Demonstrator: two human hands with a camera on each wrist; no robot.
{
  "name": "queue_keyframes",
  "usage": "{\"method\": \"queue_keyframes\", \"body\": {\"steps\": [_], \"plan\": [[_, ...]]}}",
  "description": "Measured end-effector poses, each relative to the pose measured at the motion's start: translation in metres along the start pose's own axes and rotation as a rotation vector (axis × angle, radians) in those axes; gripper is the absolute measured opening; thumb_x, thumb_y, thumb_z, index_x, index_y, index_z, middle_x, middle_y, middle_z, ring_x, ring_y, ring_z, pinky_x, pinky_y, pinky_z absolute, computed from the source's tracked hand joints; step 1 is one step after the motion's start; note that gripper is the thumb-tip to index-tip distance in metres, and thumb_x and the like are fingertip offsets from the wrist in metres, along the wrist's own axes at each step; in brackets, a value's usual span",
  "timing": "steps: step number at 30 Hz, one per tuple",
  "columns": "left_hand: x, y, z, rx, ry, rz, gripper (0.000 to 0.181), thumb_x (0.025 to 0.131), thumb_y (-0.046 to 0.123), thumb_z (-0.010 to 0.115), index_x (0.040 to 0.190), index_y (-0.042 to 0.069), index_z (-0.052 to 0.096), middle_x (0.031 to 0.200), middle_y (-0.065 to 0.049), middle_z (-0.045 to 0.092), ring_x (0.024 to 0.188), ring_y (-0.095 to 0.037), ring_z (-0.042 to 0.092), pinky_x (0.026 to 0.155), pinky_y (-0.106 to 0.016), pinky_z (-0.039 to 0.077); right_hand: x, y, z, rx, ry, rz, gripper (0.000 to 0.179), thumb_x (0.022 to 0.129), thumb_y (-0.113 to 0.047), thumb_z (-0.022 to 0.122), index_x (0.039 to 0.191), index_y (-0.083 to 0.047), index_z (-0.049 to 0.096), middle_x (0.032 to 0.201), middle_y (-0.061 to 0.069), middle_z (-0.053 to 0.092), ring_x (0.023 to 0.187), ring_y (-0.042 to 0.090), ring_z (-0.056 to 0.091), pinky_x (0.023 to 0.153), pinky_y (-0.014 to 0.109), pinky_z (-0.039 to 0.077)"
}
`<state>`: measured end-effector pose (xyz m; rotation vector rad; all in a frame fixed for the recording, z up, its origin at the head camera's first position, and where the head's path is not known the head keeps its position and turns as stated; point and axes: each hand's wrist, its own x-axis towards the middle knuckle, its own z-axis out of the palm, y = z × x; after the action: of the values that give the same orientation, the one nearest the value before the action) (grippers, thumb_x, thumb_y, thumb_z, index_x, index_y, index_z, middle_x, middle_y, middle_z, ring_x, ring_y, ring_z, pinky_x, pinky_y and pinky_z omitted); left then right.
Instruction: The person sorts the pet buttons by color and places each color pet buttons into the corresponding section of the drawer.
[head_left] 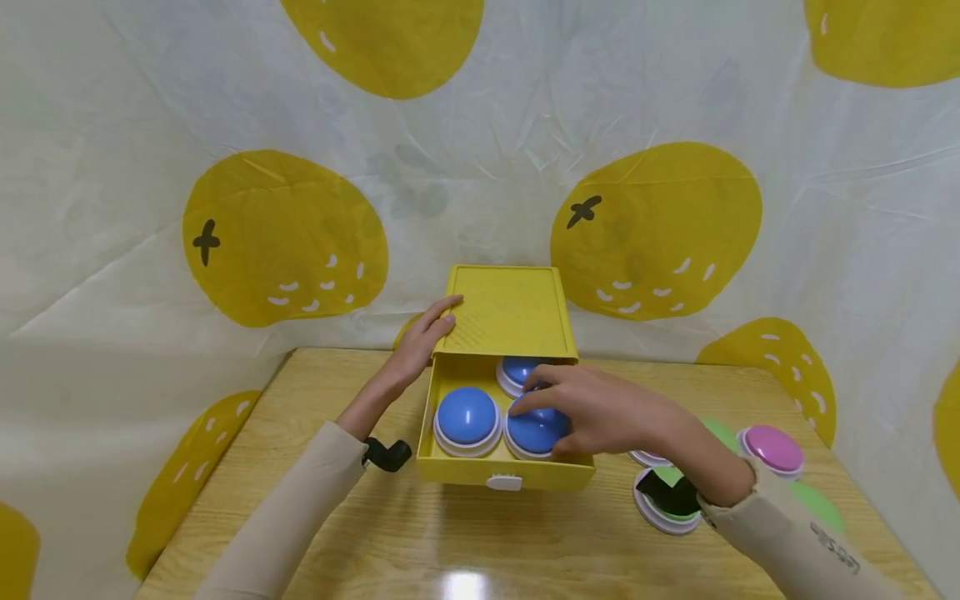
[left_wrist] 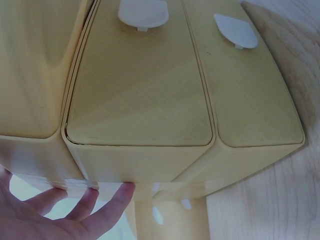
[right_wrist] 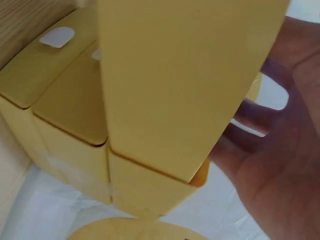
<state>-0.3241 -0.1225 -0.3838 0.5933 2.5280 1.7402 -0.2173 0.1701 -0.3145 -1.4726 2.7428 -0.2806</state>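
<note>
A yellow drawer cabinet (head_left: 504,310) stands on the table with its top drawer (head_left: 465,473) pulled out. Inside the drawer are three blue dome buttons on white bases: one at front left (head_left: 467,415), one at the back (head_left: 517,368) and one at front right (head_left: 536,435). My right hand (head_left: 607,408) grips the front-right button, its fingers bent over the dome and the thumb at its near side. My left hand (head_left: 422,343) rests against the cabinet's upper left edge, fingers extended. The left wrist view shows its fingertips touching the yellow casing (left_wrist: 145,160). The drawer's side (right_wrist: 180,75) blocks the buttons in the right wrist view.
Pink (head_left: 774,448) and green (head_left: 817,504) dome buttons lie on the wooden table (head_left: 360,533) to the right, partly behind my right forearm. Lower drawers with white tabs (left_wrist: 142,12) appear shut. A fruit-patterned curtain (head_left: 465,208) hangs close behind.
</note>
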Motion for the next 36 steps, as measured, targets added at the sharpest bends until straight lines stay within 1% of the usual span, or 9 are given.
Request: {"method": "queue_keyframes", "body": {"steps": [2,10,17,24,26,28,32,34,36], "plan": [[0.0,0.0,0.0,-0.003,-0.004,-0.004,0.048,0.111,0.049,0.038,0.158,0.039,0.039,0.167,0.004,0.035,0.147,-0.03,0.045,0.084,-0.045,0.054,-0.002,0.002,0.001,0.023,0.008,-0.006,0.051,0.08,-0.022,0.089,0.128,-0.025,0.074,0.13,0.006,0.064,0.108,0.022,0.064,0.089,0.038,0.058],[0.001,0.0,-0.001,-0.033,-0.02,-0.024,0.05,0.112,0.045,0.037,0.161,0.036,0.034,0.171,0.003,0.028,0.152,-0.032,0.038,0.096,-0.058,0.053,-0.007,0.008,0.002,0.019,-0.011,-0.043,0.047,0.088,-0.018,0.081,0.134,-0.023,0.072,0.136,0.007,0.066,0.118,0.027,0.066,0.095,0.043,0.057],[0.0,-0.002,0.0,-0.027,-0.007,-0.013,0.048,0.111,0.049,0.038,0.158,0.039,0.038,0.168,0.005,0.032,0.149,-0.029,0.042,0.095,-0.054,0.054,-0.007,0.009,0.005,0.067,0.035,-0.076,0.038,0.086,-0.012,0.082,0.124,-0.02,0.077,0.13,0.004,0.068,0.115,0.023,0.067,0.092,0.036,0.058],[0.001,-0.003,0.001,-0.028,-0.001,0.008,0.048,0.11,0.05,0.039,0.157,0.04,0.04,0.167,0.006,0.034,0.149,-0.029,0.043,0.099,-0.057,0.053,-0.009,0.009,0.008,0.06,0.079,-0.101,0.033,0.09,-0.011,0.079,0.122,-0.02,0.078,0.13,0.002,0.069,0.118,0.023,0.068,0.095,0.04,0.058],[0.0,-0.003,0.001,-0.033,-0.002,0.007,0.048,0.11,0.05,0.039,0.157,0.04,0.04,0.167,0.006,0.034,0.149,-0.029,0.043,0.099,-0.058,0.053,-0.012,0.005,0.009,0.046,0.125,-0.115,0.03,0.092,-0.011,0.077,0.121,-0.018,0.078,0.129,0.002,0.07,0.117,0.022,0.067,0.095,0.041,0.058],[0.0,-0.003,0.001,-0.032,-0.004,0.007,0.048,0.111,0.05,0.039,0.157,0.04,0.039,0.168,0.005,0.033,0.149,-0.03,0.042,0.099,-0.057,0.053,-0.016,-0.003,0.009,0.023,0.213,-0.136,0.026,0.092,-0.012,0.078,0.117,-0.017,0.078,0.124,0.0,0.071,0.113,0.019,0.068,0.093,0.039,0.058],[0.0,-0.002,0.002,-0.035,-0.009,0.004,0.048,0.111,0.05,0.039,0.158,0.04,0.039,0.168,0.005,0.033,0.15,-0.03,0.042,0.099,-0.058,0.053,-0.023,-0.027,0.013,-0.018,0.458,-0.206,0.017,0.09,-0.015,0.08,0.107,-0.015,0.077,0.108,-0.004,0.072,0.095,0.011,0.069,0.081,0.027,0.058],[0.0,-0.002,0.001,-0.039,-0.006,0.0,0.048,0.11,0.05,0.039,0.158,0.04,0.039,0.168,0.005,0.033,0.15,-0.03,0.042,0.1,-0.058,0.052,-0.026,-0.041,0.018,-0.025,0.564,-0.236,0.009,0.095,-0.019,0.077,0.103,-0.015,0.076,0.101,-0.006,0.072,0.085,0.007,0.067,0.075,0.02,0.056],[-0.001,-0.001,0.001,-0.044,-0.003,-0.003,0.048,0.11,0.05,0.04,0.157,0.04,0.039,0.168,0.005,0.033,0.149,-0.029,0.042,0.099,-0.059,0.052,-0.028,-0.054,0.025,-0.025,0.638,-0.254,0.01,0.1,-0.024,0.069,0.101,-0.016,0.075,0.093,-0.008,0.071,0.078,0.003,0.065,0.071,0.014,0.053]]}}
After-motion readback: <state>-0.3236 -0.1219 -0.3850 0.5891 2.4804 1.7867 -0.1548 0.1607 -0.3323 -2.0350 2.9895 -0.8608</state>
